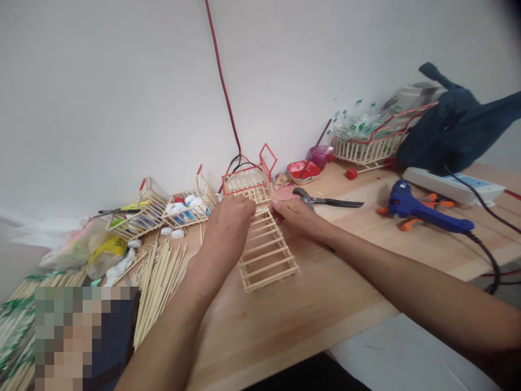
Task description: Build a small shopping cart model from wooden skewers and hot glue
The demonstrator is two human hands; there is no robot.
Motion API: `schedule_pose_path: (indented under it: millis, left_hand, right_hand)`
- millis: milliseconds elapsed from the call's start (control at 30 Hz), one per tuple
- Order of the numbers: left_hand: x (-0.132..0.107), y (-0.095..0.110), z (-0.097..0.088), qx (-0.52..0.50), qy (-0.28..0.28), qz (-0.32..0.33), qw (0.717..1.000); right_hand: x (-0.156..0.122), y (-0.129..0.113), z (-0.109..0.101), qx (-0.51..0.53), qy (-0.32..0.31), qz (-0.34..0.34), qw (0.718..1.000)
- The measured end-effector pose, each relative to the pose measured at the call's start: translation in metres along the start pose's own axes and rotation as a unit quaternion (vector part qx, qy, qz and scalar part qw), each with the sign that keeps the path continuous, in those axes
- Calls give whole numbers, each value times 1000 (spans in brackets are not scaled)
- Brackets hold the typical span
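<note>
A ladder-like frame of thin wooden sticks (268, 250) lies on the table, its near end towards me. My left hand (233, 218) is closed at the frame's far left corner, the fingertips hidden behind the knuckles. Across from it, my right hand (296, 216) pinches the far right side between thumb and fingers. Just beyond both hands stands a small stick basket with red-painted rims (248, 182) and a raised red handle. Whether the frame touches this basket I cannot tell.
Loose sticks (160, 282) lie left, near stick baskets holding bottle caps (189, 209) and other items. To the right are black-handled pliers (334, 202), a blue glue gun (427, 209) with its cord, and a power strip (456, 187). A red paint dish (303, 171) stands behind.
</note>
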State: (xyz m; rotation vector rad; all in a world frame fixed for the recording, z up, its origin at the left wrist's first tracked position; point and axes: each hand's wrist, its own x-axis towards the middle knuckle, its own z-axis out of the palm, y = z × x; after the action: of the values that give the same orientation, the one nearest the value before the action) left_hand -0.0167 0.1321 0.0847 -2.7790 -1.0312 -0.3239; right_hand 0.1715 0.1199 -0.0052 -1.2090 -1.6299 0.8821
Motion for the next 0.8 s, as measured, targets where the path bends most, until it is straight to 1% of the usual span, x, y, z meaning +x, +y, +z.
schedule_pose_path:
  millis: [100,200,333,400,433,500,567,633,667,700,800]
  left_hand:
    - [-1,2,-1,6,0,-11,1000]
    - [-1,1,-2,-10,9,-18,1000]
    - [-2,-5,-9,-63,52,-19,996]
    - [-2,-10,-16,-82,73,-37,993]
    - [-3,-13,-20,-87,82,-51,992]
    - [-5,-20,-28,-97,99,-78,987]
    - [-8,-29,-35,-105,115,-103,982]
    - [-11,-39,-41,-112,127,-126,977]
    - [-13,-44,-43,-114,133,-137,975]
    - [-14,-48,-46,-117,139,-147,972]
    - [-19,-58,-51,-124,154,-167,966]
  right_hand:
    - [0,0,0,0,-2,2,1000]
    - [-1,-2,0,5,2,3,1000]
    - [-2,-3,-2,10,10,0,1000]
    - [-3,-3,-6,-3,16,-3,1000]
    - [-3,-3,-9,-20,25,-9,999]
    - [-4,-7,-15,-69,66,-34,995]
    - [-6,-16,-21,-128,125,-76,981]
    - [-8,-31,-24,-179,163,-124,962]
    - [-9,-40,-25,-205,164,-149,953]
    - [-9,-49,-23,-235,152,-172,944]
    - [-8,-71,-14,-332,87,-228,911]
